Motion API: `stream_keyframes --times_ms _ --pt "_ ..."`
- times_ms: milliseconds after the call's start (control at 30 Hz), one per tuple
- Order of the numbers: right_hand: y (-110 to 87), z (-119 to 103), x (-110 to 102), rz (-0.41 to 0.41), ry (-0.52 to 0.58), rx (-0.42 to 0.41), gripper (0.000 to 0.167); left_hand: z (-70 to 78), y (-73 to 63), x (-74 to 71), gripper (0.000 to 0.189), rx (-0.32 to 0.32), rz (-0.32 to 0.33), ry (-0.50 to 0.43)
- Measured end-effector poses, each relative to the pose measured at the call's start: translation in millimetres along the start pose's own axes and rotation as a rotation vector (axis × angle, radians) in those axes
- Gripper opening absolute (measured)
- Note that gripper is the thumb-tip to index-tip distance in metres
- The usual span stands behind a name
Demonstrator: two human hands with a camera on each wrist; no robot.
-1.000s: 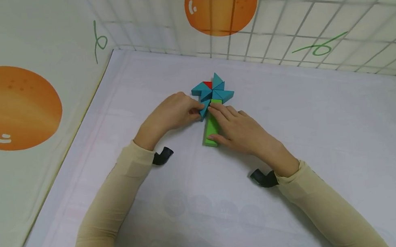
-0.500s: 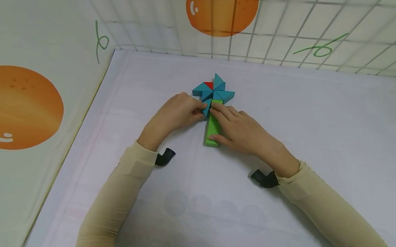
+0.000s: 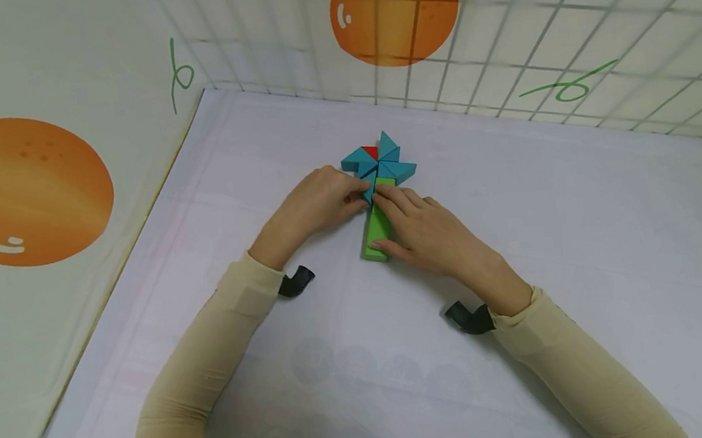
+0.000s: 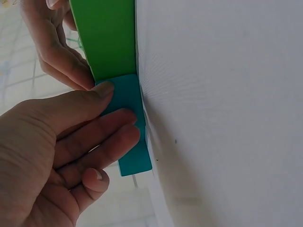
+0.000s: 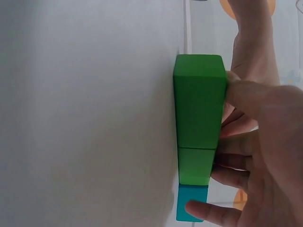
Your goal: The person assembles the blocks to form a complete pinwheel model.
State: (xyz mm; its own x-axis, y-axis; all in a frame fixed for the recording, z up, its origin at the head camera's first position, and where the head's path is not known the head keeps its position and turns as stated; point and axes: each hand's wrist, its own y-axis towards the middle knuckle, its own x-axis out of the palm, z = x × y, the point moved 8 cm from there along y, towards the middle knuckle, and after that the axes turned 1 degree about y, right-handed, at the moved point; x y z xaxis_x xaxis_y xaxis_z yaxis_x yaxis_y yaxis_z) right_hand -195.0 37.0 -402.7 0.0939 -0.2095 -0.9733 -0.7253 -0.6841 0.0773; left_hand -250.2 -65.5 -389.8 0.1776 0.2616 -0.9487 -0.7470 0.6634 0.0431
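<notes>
Blue triangular blocks (image 3: 396, 169) lie in a pinwheel shape on the white surface, with a red block (image 3: 371, 152) among them. Green blocks (image 3: 378, 234) run end to end from the pinwheel toward me like a stem. My left hand (image 3: 321, 197) pinches a blue triangular block (image 4: 125, 92) right beside the stem's top; its thumb lies over that block. My right hand (image 3: 430, 231) rests along the stem. In the right wrist view, its fingers and thumb touch the green block (image 5: 200, 113), and one finger reaches the blue block (image 5: 191, 215) at the end.
Behind the blocks rises a white wall with a grid pattern and a printed orange (image 3: 394, 11). Another pale wall with a printed orange (image 3: 23, 191) borders the left. Black curved pieces (image 3: 296, 281) stick out from both sleeves.
My left hand has shifted slightly right, bringing the blue triangular block in against the green stem and the pinwheel. The right hand has stayed in place on the green blocks.
</notes>
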Motion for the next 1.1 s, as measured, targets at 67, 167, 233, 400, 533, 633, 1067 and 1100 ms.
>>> stream_keyframes --times_ms 67,167,233,400,533,633,1067,1100 --pt "0.1 0.1 0.1 0.002 0.000 -0.002 0.074 0.3 0.3 0.1 0.022 -0.004 0.001 0.006" --pt "0.4 -0.1 -0.2 0.006 -0.003 -0.008 0.073 -0.8 1.1 0.4 0.028 -0.019 -0.001 0.010" --pt "0.4 -0.8 -1.1 0.015 -0.006 -0.015 0.073 -1.4 1.6 0.3 0.030 -0.027 -0.004 0.009" --pt "0.6 -1.4 -2.8 0.026 -0.013 -0.020 0.073 -2.5 2.0 0.0 0.034 -0.047 -0.010 0.006" --pt "0.1 -1.3 -2.5 0.018 -0.016 -0.018 0.074 -3.0 2.0 1.1 0.037 -0.063 -0.017 0.011" --pt "-0.8 -1.2 -1.5 0.013 -0.015 -0.019 0.074 -3.0 2.0 2.0 0.037 -0.070 -0.020 0.017" --pt "-1.0 -1.9 -1.5 0.056 -0.019 -0.045 0.074 -3.0 1.4 2.9 0.038 -0.063 -0.010 0.007" --pt "-0.8 -1.8 -1.5 0.054 -0.017 -0.045 0.074 -3.2 1.5 3.2 0.038 -0.063 -0.009 0.005"
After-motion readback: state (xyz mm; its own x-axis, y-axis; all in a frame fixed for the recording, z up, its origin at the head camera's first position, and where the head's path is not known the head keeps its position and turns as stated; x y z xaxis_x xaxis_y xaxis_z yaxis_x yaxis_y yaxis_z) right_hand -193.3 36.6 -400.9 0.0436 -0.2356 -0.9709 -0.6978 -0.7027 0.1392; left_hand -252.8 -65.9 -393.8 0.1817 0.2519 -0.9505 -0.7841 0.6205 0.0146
